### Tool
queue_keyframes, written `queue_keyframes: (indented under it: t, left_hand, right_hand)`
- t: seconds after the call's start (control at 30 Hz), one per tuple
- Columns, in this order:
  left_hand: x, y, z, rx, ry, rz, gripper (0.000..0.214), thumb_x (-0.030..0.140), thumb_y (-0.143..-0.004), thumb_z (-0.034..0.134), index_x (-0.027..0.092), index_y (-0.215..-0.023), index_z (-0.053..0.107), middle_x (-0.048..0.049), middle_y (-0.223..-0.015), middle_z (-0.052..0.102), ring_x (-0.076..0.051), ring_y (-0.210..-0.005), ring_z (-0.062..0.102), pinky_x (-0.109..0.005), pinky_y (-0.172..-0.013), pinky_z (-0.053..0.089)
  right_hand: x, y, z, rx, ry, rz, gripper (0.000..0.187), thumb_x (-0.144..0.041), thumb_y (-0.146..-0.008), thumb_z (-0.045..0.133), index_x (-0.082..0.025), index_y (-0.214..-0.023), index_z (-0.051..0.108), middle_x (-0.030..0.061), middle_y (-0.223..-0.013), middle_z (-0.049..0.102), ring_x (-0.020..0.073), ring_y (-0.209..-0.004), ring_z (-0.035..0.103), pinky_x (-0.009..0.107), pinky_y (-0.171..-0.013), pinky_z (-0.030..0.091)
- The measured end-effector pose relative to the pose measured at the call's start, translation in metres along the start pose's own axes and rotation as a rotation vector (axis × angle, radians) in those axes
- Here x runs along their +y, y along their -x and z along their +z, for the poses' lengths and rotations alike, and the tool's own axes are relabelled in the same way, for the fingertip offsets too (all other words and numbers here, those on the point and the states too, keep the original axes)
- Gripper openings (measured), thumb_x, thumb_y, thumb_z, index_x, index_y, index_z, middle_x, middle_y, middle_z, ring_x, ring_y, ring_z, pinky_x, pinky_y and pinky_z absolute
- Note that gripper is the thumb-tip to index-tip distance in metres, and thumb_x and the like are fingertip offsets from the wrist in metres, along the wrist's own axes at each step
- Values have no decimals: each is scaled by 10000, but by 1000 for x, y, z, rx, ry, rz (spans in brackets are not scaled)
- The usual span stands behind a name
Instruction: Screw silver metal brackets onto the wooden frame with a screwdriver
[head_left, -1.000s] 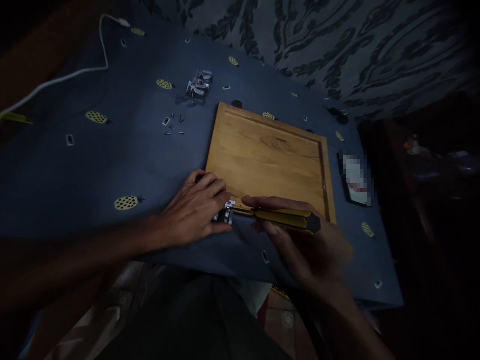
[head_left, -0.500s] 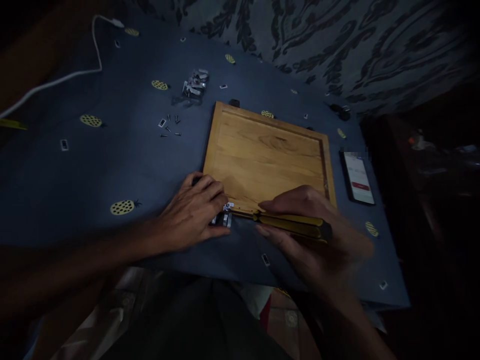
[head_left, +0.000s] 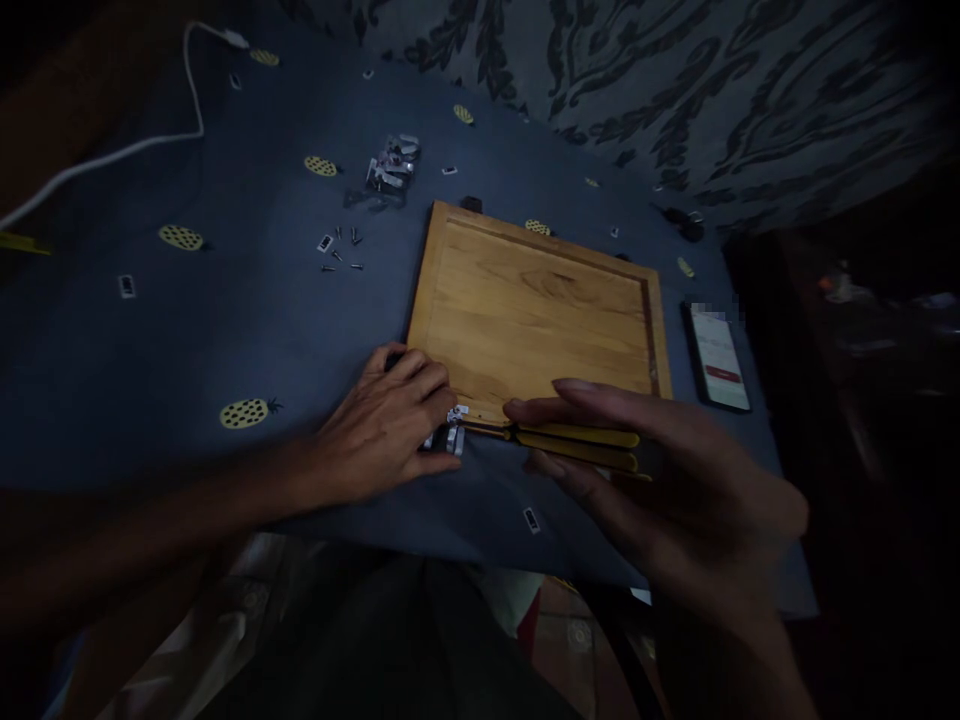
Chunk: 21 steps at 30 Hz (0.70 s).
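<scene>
A framed wooden panel (head_left: pixel 536 320), like a small cabinet door, lies flat on the cloth. At its near left corner my left hand (head_left: pixel 401 425) is closed over a metal hinge (head_left: pixel 455 430), pressing it against the panel; part of the hinge is hidden by the fingers. In my right hand (head_left: pixel 675 490) is a screwdriver (head_left: pixel 581 447) with a yellow and black handle. The fingers lie along both sides of the handle, which points left toward the hinge. Its shaft is thin and dark, and I cannot make out whether the tip sits in a screw.
Several loose screws (head_left: pixel 339 255) lie left of the panel. Behind them are more metal hinges (head_left: pixel 391 168), seemingly in clear plastic. A phone (head_left: pixel 716 355) with a lit screen lies to the right, a dark object (head_left: pixel 682 222) at the back right. A white cable (head_left: pixel 120 150) crosses the left side.
My right hand has shifted right and its fingers have loosened and straightened along the screwdriver handle, which appears turned. My left hand, hinge and panel stay in place.
</scene>
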<state>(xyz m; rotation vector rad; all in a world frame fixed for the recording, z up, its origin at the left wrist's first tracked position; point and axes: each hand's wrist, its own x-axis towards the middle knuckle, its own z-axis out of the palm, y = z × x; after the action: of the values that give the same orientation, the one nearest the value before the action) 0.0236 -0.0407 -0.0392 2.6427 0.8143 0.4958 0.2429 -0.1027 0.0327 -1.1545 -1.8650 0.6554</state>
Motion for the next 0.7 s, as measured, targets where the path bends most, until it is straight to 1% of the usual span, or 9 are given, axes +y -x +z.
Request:
queue_keyframes:
  t: [0.1,0.17,0.27,0.37,0.47,0.53,0.57,0.63,0.7]
  left_hand:
    - [0,0,0,7,5,-1,395,451,-906,808,139,-1119,693,-76,-1099,677,-271,-1087,580,-437,-1035,368]
    - [0,0,1,25,3,8,406,448,-895,821,130,-1112,694,-79,-1095,677,-274,-1091,585,-435,-1035,367]
    - [0,1,3,52,-1,16,402,439,-883,833,129,-1099,694,-81,-1088,679,-277,-1086,585,-435,-1038,367]
    - [0,1,4,75,5,20,406,429,-878,840,128,-1108,696,-74,-1065,677,-273,-1065,584,-433,-1038,366]
    - [0,1,3,62,11,18,407,421,-878,841,127,-1121,701,-73,-1063,674,-273,-1057,581,-433,-1027,367]
    - [-1,1,2,44,11,17,412,424,-883,836,126,-1136,703,-75,-1072,673,-275,-1060,579,-435,-1023,368]
    - [-1,1,2,41,10,17,416,427,-887,831,124,-1141,703,-75,-1071,673,-275,-1059,578,-436,-1023,368]
    - [-1,1,3,40,8,18,417,437,-897,820,122,-1143,701,-77,-1071,674,-274,-1062,578,-435,-1028,367]
    - [-1,1,3,43,6,18,414,450,-906,807,122,-1132,696,-81,-1075,674,-274,-1065,577,-434,-1031,369]
  right_hand:
    - [1,-4,5,18,2,-6,423,-83,-870,800,-333,-1205,736,-2,-1050,820,231,-933,803,383,-806,688]
    - [3,-7,8,59,14,-28,328,-124,-836,848,-310,-1080,731,-11,-930,794,217,-835,781,354,-717,666]
    - [3,-10,12,115,-11,-4,290,-164,-803,888,-290,-979,695,-17,-883,768,203,-803,771,327,-695,662]
    - [1,-10,11,116,-43,92,298,-181,-790,903,-283,-991,708,-7,-930,778,206,-852,789,334,-771,681]
    - [-1,-7,6,80,-76,138,325,-250,-849,865,-297,-1147,745,19,-1027,795,214,-888,798,366,-821,682]
    - [-1,-5,3,36,-109,127,331,-296,-922,792,-310,-1249,741,41,-1122,804,209,-867,796,368,-783,682]
    - [0,-5,2,20,-131,122,318,-298,-952,756,-316,-1269,740,45,-1149,805,198,-826,791,360,-743,680]
    - [2,-5,1,14,-167,109,277,-268,-968,732,-321,-1239,762,41,-1147,809,183,-765,774,347,-687,674]
    - [4,-7,2,35,-173,73,242,-237,-928,779,-313,-1158,792,35,-1111,813,205,-841,782,363,-730,683]
